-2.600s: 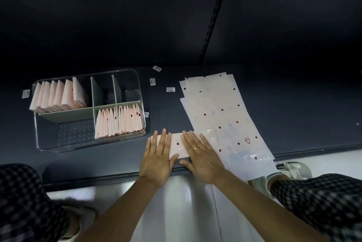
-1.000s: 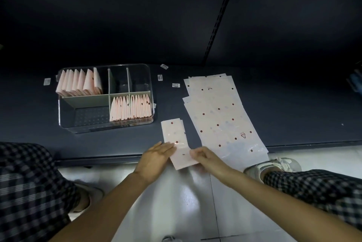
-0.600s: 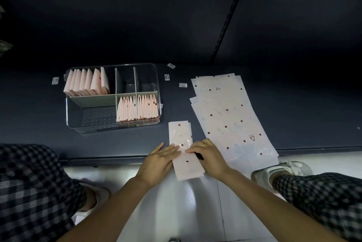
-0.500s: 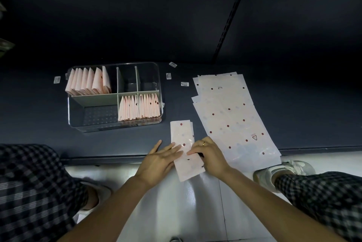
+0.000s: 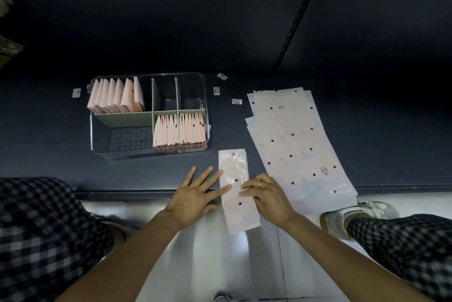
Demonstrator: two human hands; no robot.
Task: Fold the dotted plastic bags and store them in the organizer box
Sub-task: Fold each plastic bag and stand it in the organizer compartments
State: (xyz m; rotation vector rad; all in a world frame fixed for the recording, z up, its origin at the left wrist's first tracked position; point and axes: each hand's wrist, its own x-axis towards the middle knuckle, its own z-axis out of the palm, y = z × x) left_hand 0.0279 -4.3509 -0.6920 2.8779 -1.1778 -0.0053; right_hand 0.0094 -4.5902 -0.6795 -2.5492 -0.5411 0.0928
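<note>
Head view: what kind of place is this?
Probably a shop or stockroom: a low dark shelf with a slotted upright behind, small barcode labels stuck on it, pale glossy floor.

A dark shelf (image 5: 367, 135) carries 4 small white barcode labels (image 5: 236, 101) lying flat near its back. Below its front edge, checkered trouser legs (image 5: 46, 233) flank a pale glossy floor (image 5: 220, 265), a white sneaker (image 5: 347, 216) showing.
</note>
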